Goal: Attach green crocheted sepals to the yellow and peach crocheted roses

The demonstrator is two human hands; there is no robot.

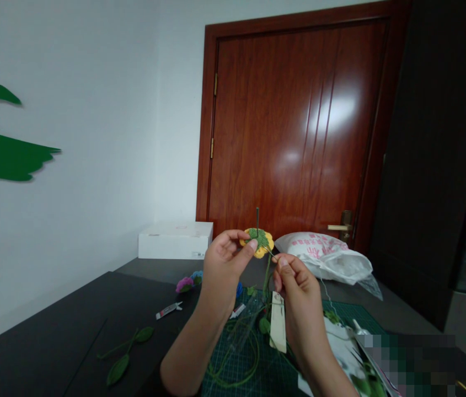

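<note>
My left hand (pixel 225 258) pinches a crocheted flower (pixel 263 239) between thumb and fingers, raised above the table. The flower has yellow scalloped petals and a green centre, and a thin green stem (pixel 257 218) sticks up from it. Close by on the right, my right hand (pixel 294 277) is closed on a thin needle-like tool (pixel 271 253), whose tip reaches the flower's lower right edge. Its exact kind is too small to tell. Green yarn (pixel 268 275) hangs between the hands.
A green cutting mat (pixel 233 380) bears loose yarn and a cream card strip (pixel 278 325). Left lie green leaves (pixel 117 369), a small tube (pixel 169 310) and a pink flower (pixel 184 284). A white box (pixel 170 245) and white plastic bag (pixel 323 253) stand behind.
</note>
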